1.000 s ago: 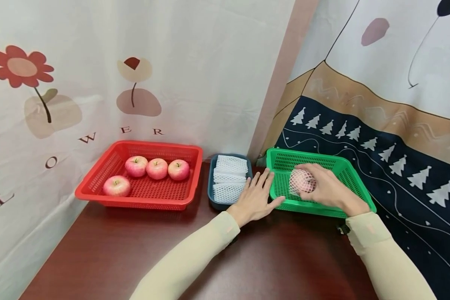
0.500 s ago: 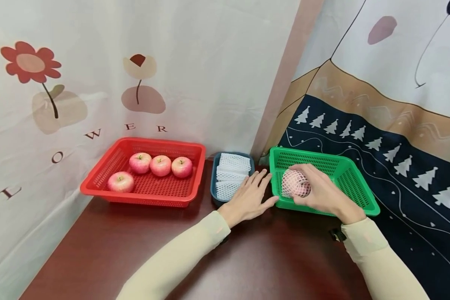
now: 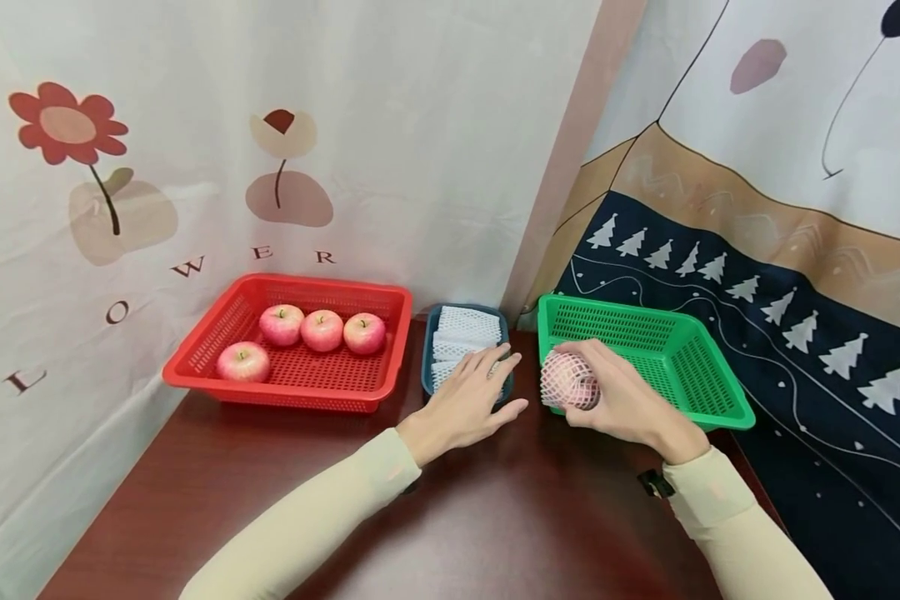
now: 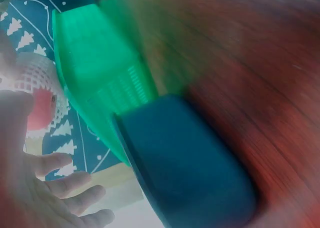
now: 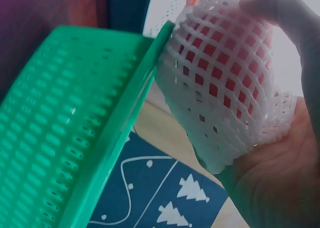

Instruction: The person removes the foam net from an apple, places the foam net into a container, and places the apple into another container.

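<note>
My right hand (image 3: 624, 398) grips an apple in a white foam net sleeve (image 3: 568, 382), thumb and fingers around its sides. The wrapped apple hangs over the left front corner of the green basket (image 3: 645, 307). Up close in the right wrist view, red skin shows through the mesh of the sleeved apple (image 5: 220, 73), beside the basket's rim. My left hand (image 3: 457, 404) is spread with straight fingers over the front of a small blue tray (image 3: 426, 358). White foam net sleeves (image 3: 467, 325) lie in that tray, partly hidden by the hand.
At the left stands a red basket (image 3: 292, 400) holding several bare apples (image 3: 322, 331). All the containers sit along the back of a dark brown wooden table (image 3: 495, 517). Printed curtains (image 3: 420, 150) hang close behind them.
My right hand has carried the sleeved apple leftward and toward me, from inside the green basket to its left front corner. My left hand has drawn back left, away from the basket's edge.
</note>
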The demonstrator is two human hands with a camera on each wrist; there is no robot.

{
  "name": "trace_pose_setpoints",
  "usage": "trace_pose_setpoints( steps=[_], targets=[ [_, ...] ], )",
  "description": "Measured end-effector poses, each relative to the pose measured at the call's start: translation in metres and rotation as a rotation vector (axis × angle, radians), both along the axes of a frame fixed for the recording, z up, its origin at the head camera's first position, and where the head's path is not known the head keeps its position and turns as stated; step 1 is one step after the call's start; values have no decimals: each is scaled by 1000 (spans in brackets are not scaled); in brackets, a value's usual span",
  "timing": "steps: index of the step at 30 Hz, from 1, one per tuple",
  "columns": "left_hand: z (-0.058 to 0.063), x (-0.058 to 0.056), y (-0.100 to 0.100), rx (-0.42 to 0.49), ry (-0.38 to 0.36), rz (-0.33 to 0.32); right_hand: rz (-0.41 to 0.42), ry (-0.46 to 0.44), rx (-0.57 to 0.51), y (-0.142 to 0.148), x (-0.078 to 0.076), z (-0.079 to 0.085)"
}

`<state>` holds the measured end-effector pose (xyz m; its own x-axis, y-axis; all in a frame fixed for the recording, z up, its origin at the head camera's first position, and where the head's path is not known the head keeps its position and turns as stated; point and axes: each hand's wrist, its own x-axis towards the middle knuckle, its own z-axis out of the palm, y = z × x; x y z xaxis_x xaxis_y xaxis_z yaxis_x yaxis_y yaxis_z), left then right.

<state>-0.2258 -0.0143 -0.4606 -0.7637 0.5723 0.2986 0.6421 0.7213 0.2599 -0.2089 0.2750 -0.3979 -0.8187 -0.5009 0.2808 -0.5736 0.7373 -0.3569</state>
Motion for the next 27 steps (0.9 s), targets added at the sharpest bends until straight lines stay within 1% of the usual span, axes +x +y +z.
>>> trace_pose_setpoints(
  steps=[4,8,11,15,18,22,27],
  targets=[
    [-2,7,-13,5,24,-9,11,-2,-2,-7,5,-5],
    [1,12,-24,11,58,-16,25,5,-3,-12,9,-2],
    [2,17,-32,15,85,-21,50,-2,-10,-19,13,1],
    [1,22,-46,12,128,-18,94,-26,-17,-31,16,0],
    [0,26,-55,15,142,-11,121,-39,-18,-39,17,-4],
    [-2,30,-65,14,131,-3,146,-74,-27,-48,16,-12],
    [-6,32,-74,23,148,-9,164,-108,-35,-55,14,-22]
  ],
)
